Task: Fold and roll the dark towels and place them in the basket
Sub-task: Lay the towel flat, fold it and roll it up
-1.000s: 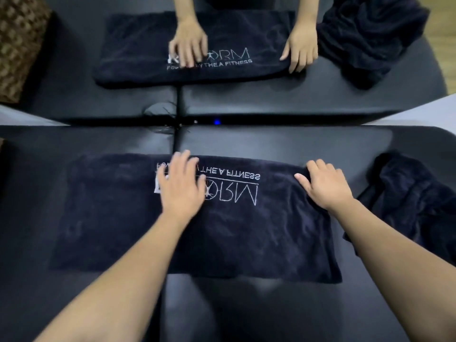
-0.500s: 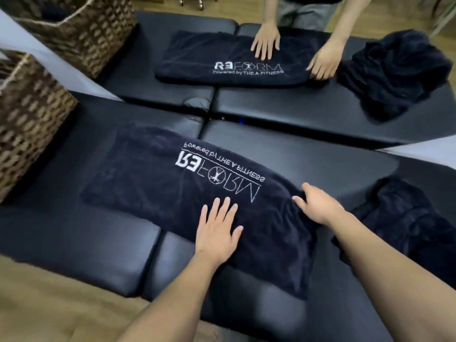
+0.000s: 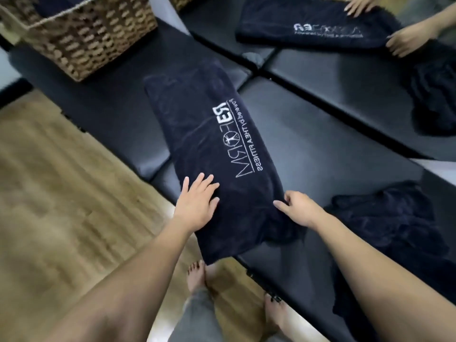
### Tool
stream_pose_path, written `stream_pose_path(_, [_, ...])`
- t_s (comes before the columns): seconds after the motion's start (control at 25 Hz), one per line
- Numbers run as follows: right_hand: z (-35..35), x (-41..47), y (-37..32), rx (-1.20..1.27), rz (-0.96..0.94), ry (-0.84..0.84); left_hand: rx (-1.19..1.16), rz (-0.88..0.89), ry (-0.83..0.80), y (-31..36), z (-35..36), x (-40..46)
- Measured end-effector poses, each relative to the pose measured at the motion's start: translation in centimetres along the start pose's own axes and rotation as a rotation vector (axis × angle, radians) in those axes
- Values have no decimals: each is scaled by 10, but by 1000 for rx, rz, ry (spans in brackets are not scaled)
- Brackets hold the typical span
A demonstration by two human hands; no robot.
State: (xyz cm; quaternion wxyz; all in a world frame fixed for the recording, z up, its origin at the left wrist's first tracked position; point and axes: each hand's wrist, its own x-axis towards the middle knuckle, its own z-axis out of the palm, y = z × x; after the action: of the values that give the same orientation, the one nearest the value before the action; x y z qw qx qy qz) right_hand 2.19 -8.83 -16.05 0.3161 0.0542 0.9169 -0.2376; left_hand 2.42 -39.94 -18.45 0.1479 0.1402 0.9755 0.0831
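Wicker basket (image 3: 81,33) sat at ten o'clock on the black padded table (image 3: 320,134), the folded dark towel (image 3: 209,149) stretched diagonally at centre, left hand (image 3: 197,206) pressed flat with fingers spread on its near end, right hand (image 3: 299,208) pinched its four-o'clock edge.

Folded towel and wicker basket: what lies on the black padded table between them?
Nothing; the head view shows only bare black table between the folded towel and the wicker basket.
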Motion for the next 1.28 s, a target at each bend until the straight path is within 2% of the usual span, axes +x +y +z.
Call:
stream_pose_path(0.08, [-2,-5,14,-174,-98,9,-61,12,72,28,22,-37])
stream_pose_path(0.16, [-4,-10,32,-317,-242,43,-45,15,77,51,50,-69])
stream_pose_path(0.36, [-15,-4,74,-760,-841,382,23,-149,38,74,80,-110])
stream_pose_path(0.48, [-10,7,78,-910,-999,324,-37,-313,41,71,77,-115])
stream_pose_path(0.52, [-10,9,74,-922,-1019,304,-137,-356,57,72,74,-118])
stream_pose_path(0.6, [-5,10,67,-921,-1052,281,-565,-419,112,73,75,-120])
stream_pose_path(0.68, [-4,10,60,-870,-1079,255,-1009,-531,241,81,77,-115])
stream_pose_path(0.76, [-7,11,58,-844,-1109,211,-1283,-664,370,92,74,-106])
stream_pose_path(0.84, [-11,10,62,-779,-1063,143,-1382,-788,427,99,72,-103])
stream_pose_path(0.88, [-14,6,66,-690,-974,71,-1410,-851,437,100,71,-103])
stream_pose_path(0.96, [-13,-8,72,-255,-669,-24,-1489,-954,446,97,72,-105])
stream_pose_path(1.04, [1,-18,65,194,-328,70,-1583,-1012,429,97,70,-108])
stream_pose_path(1.08, [7,-21,56,277,-209,100,-1606,-1019,416,100,68,-109])
stream_pose_path(1.16, [18,-24,41,363,-103,20,-1617,-997,406,109,58,-111])
stream_pose_path(1.28, [17,-23,31,732,-16,-44,-1685,-956,500,110,42,-114])
